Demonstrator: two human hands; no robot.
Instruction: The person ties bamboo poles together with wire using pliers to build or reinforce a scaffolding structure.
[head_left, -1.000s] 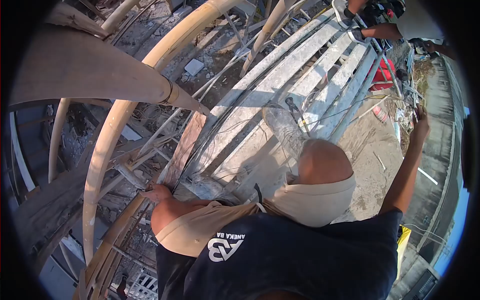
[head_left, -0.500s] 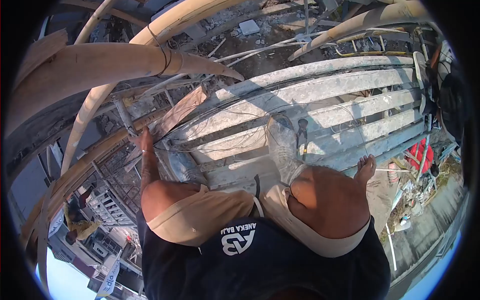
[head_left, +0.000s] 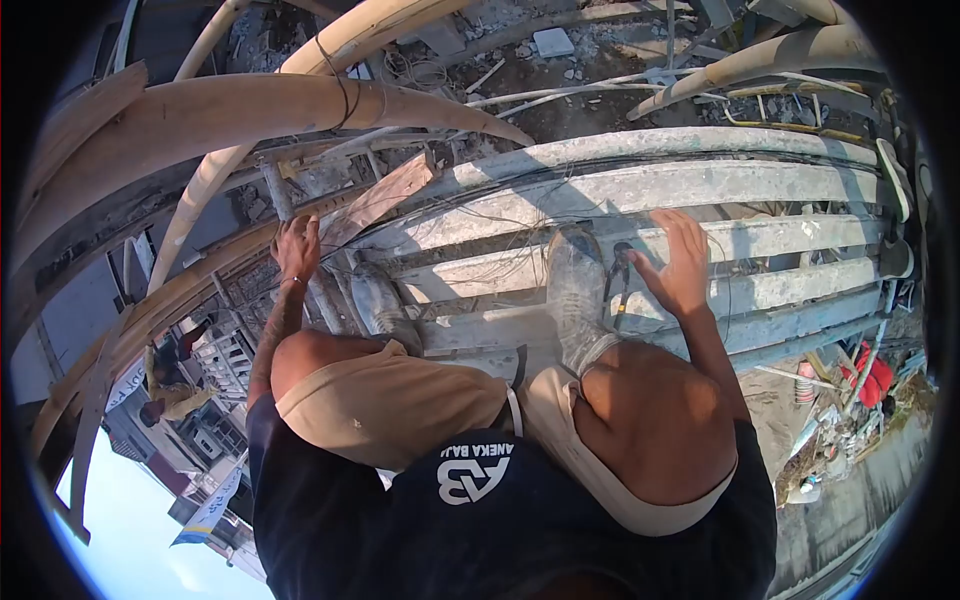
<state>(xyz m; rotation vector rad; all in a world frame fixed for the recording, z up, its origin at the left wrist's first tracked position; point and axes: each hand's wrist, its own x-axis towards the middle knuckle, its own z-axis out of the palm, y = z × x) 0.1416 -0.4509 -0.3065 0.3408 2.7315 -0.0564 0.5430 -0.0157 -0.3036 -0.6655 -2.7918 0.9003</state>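
Observation:
My left hand (head_left: 297, 247) rests at the edge of a long wooden beam (head_left: 225, 262), fingers bent over it; whether it grips the beam is unclear. A short rough board (head_left: 385, 198) lies just to its right. My right hand (head_left: 683, 262) is over the pale scaffold planks (head_left: 640, 190), fingers apart and holding nothing. Just left of that hand a dark-headed tool (head_left: 621, 272) lies by my dusty boot (head_left: 577, 290). The other boot (head_left: 382, 300) stands nearer my left hand. Thin dark wire (head_left: 480, 215) runs loosely across the planks.
Thick bamboo poles (head_left: 260, 110) cross at the upper left, another pole (head_left: 760, 62) at the upper right. Gaps between planks show rubble below. Shoes (head_left: 893, 180) stand at the right end. A red item (head_left: 873, 376) lies lower right. A person (head_left: 178, 402) is far below left.
My right hand has come up from beside my knee to over the planks. My left hand has shifted slightly up along the beam. The whole view has moved a little.

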